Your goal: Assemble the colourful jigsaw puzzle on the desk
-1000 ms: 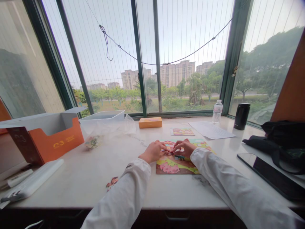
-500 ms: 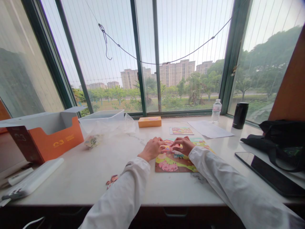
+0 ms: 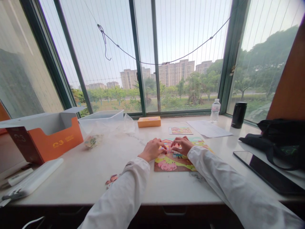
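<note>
A colourful picture puzzle lies flat on the table, showing a pink animal, brown ground and a red-roofed building. My left hand rests at its upper left part, fingers curled together and pointing inward. Whatever is under those fingertips is too small to make out. Opposite it, my right hand bends over the upper middle of the puzzle, with a gap between thumb and forefinger. Some loose puzzle pieces lie beside my left forearm, partly hidden by the sleeve. Behind the puzzle is a small picture card.
An orange box, a clear plastic tub and a bag of pieces stand left. Further back are a small orange box, paper, a bottle and a black tumbler. A phone lies right.
My left fingers have shifted slightly down over the puzzle, and the small yellow patch between my hands no longer shows. My right hand stays almost in place. The view moved slightly.
</note>
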Demonstrator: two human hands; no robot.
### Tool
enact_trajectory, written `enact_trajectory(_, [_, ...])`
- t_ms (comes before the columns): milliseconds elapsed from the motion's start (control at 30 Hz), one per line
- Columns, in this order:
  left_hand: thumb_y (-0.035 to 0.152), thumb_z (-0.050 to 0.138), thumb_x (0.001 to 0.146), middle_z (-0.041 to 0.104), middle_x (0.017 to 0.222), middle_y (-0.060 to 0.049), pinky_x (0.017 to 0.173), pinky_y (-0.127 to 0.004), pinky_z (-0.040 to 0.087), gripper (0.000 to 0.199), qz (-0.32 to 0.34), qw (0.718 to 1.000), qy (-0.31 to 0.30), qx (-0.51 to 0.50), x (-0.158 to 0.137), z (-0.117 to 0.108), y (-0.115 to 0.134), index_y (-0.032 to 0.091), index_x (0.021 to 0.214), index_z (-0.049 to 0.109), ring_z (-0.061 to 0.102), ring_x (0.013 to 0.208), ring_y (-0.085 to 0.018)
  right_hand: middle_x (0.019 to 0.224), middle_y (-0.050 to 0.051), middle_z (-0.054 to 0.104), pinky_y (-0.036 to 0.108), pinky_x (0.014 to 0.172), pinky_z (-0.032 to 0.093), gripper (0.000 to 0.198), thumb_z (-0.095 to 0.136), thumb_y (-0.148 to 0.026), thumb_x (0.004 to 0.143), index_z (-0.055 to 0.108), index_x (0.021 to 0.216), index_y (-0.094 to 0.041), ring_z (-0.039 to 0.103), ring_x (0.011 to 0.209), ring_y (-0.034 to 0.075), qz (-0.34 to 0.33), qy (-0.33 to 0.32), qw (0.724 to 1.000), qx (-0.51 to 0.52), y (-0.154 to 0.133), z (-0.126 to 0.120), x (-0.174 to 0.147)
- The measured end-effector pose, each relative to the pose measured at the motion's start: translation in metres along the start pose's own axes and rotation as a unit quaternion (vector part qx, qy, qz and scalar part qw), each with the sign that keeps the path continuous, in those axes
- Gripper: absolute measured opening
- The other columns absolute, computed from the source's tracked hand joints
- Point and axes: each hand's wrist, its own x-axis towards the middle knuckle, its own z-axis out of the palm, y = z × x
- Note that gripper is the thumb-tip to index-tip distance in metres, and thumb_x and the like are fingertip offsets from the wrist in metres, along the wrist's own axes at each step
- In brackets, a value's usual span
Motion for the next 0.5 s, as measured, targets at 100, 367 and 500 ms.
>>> enact_trajectory(100, [0.038, 0.07, 0.083, 0.066, 0.1, -0.001, 0.085, -0.03, 0.046, 0.013, -0.012, 1.0, 0.009, -0.007, 0.0, 0.0, 0.0, 0.031, 0.093, 0.076, 0.058, 0.098, -0.019, 0.091, 0.001, 0.069, 0.034, 0.082, 0.029, 0.015, 0.069, -0.042, 0.084, 0.076, 0.089, -0.031, 0.061, 0.076, 0.014, 0.0, -0.008, 1.0, 0.012, -0.002, 0.0, 0.0])
enact_trajectory(367, [0.039, 0.068, 0.086, 0.066, 0.098, -0.002, 0.082, -0.03, 0.046, 0.018, -0.001, 0.999, 0.011, 0.041, -0.001, -0.002, 0.001, 0.03, 0.099, 0.074, 0.057, 0.097, -0.02, 0.091, -0.001, 0.07, 0.034, 0.084, 0.03, 0.018, 0.071, -0.041, 0.082, 0.074, 0.096, -0.031, 0.061, 0.073, 0.013, 0.0, 0.014, 1.0, 0.01, -0.002, -0.001, 0.002])
enact_trajectory(500, [0.043, 0.058, 0.092, 0.065, 0.102, -0.006, 0.085, -0.032, 0.044, 0.027, 0.015, 0.994, 0.031, 0.107, -0.002, -0.017, 0.008, 0.025, 0.108, 0.071, 0.056, 0.098, -0.021, 0.091, -0.001, 0.071, 0.034, 0.083, 0.031, 0.021, 0.067, -0.04, 0.086, 0.071, 0.103, -0.03, 0.06, 0.071, 0.013, 0.015, 0.058, 0.998, -0.001, 0.005, -0.006, 0.002])
